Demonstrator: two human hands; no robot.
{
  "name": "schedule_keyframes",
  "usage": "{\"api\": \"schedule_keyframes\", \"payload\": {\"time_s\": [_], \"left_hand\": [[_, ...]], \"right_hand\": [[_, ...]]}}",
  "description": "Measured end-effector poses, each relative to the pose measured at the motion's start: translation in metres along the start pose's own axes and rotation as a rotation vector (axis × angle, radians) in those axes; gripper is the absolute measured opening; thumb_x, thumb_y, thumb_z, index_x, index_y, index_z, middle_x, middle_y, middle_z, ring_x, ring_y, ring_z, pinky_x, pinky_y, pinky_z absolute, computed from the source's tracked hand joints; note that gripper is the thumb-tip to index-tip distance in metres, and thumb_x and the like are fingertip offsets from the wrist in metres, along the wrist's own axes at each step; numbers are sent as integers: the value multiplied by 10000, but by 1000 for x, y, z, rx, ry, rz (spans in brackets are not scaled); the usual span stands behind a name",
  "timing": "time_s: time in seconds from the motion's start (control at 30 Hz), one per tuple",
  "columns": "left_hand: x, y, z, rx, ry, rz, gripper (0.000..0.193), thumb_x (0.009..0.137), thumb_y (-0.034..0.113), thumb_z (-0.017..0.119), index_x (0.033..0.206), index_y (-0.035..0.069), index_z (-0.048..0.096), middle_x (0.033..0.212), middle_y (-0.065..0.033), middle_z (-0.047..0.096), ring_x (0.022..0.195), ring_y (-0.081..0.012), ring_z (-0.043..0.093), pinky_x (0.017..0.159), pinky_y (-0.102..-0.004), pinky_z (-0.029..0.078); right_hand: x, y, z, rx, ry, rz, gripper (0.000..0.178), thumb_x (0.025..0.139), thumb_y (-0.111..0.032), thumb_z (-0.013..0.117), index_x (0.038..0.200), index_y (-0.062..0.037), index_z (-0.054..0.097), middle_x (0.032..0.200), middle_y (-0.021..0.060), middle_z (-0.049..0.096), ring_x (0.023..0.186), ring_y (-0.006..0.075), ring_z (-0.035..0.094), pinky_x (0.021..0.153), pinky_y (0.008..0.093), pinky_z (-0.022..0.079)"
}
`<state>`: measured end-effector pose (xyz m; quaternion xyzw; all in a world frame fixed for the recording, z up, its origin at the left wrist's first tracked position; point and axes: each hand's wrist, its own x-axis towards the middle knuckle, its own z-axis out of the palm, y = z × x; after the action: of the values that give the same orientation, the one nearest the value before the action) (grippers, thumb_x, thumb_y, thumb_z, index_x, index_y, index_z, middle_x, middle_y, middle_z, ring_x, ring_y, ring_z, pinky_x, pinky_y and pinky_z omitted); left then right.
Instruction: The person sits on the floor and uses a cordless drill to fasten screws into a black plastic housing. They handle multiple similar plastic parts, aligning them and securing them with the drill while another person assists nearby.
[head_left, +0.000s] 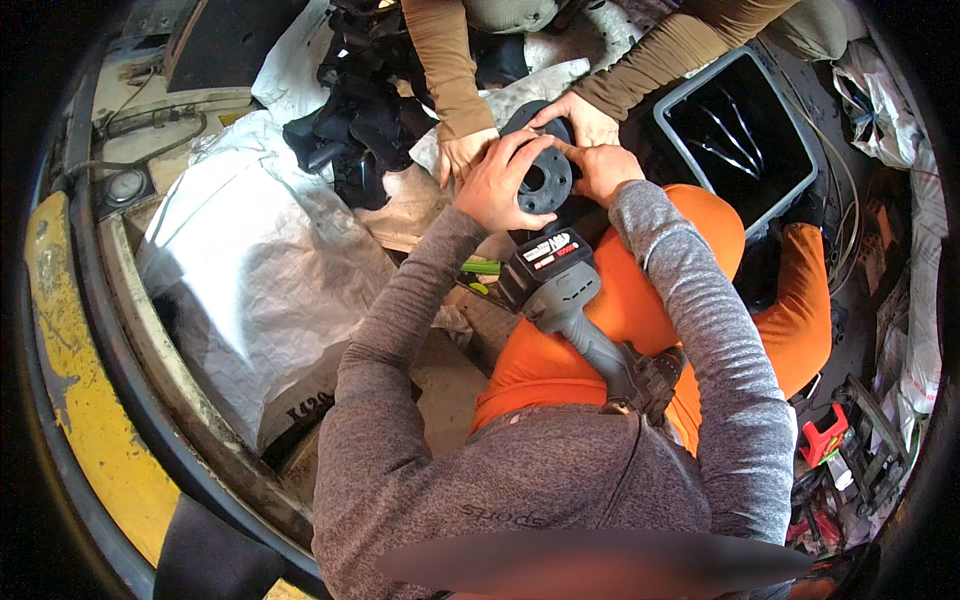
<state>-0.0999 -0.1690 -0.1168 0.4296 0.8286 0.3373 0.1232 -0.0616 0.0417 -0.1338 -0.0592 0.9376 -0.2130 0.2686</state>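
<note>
Between my two hands is a black round disc (552,188) with a wide centre hole and small holes around its rim. My left hand (497,185) curls round its left side, thumb at the lower edge and fingers over the top. At its upper right, my right hand (604,174) grips the edge, fingertips partly hidden. Another dark round piece (530,117) shows just behind it. A co-worker in brown sleeves reaches in from the far side: one hand (588,118) touches that rear piece, the other hand (462,155) rests beside my left hand. Across my orange-trousered lap lies a grey cordless drill (575,310) with a black battery.
A black tub with a grey rim (690,150) stands at the right. White sacking (270,250) covers the left, with crumpled black pieces (365,130) beyond it. A yellow, worn edge (75,340) curves along the far left. A red tool (823,436) lies at lower right.
</note>
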Motion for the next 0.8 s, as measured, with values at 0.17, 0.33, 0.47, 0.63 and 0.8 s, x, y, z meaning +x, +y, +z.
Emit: {"api": "schedule_keyframes", "payload": {"time_s": [0.17,0.33,0.47,0.63,0.8], "left_hand": [[-10,0,5,-25,96,-67,1180,550,387,929,1474,6,301,1445,-218,400,1340,-380,411,1118,-460,346],[-20,-6,9,-39,59,-125,1233,555,414,934,1492,-15,257,1463,-229,382,1369,-376,379,1134,-459,325],[-19,-4,10,-47,69,-115,1154,575,403,923,1484,9,332,1426,-215,411,1352,-366,401,1120,-446,343],[-20,-3,11,-48,95,-113,1131,571,391,922,1474,7,359,1411,-214,421,1337,-365,420,1115,-439,351],[-21,-1,17,-46,127,-123,1152,563,390,925,1480,3,345,1417,-216,416,1334,-368,422,1118,-446,349]], "right_hand": [[0,4,7,16,67,-66,939,716,-207,791,1503,-425,328,920,146,718,857,326,700,792,440,555],[0,3,5,-10,50,-42,927,725,-223,786,1499,-441,325,922,146,717,864,325,701,779,442,559],[1,3,6,2,46,-36,888,736,-245,784,1489,-427,349,957,140,718,898,315,702,791,441,559],[0,-2,1,2,8,-7,823,754,-274,783,1469,-402,397,1023,136,716,947,305,698,829,441,552],[0,-2,0,23,-14,-4,829,748,-288,783,1471,-406,393,1027,143,714,949,309,698,835,443,551]]}}
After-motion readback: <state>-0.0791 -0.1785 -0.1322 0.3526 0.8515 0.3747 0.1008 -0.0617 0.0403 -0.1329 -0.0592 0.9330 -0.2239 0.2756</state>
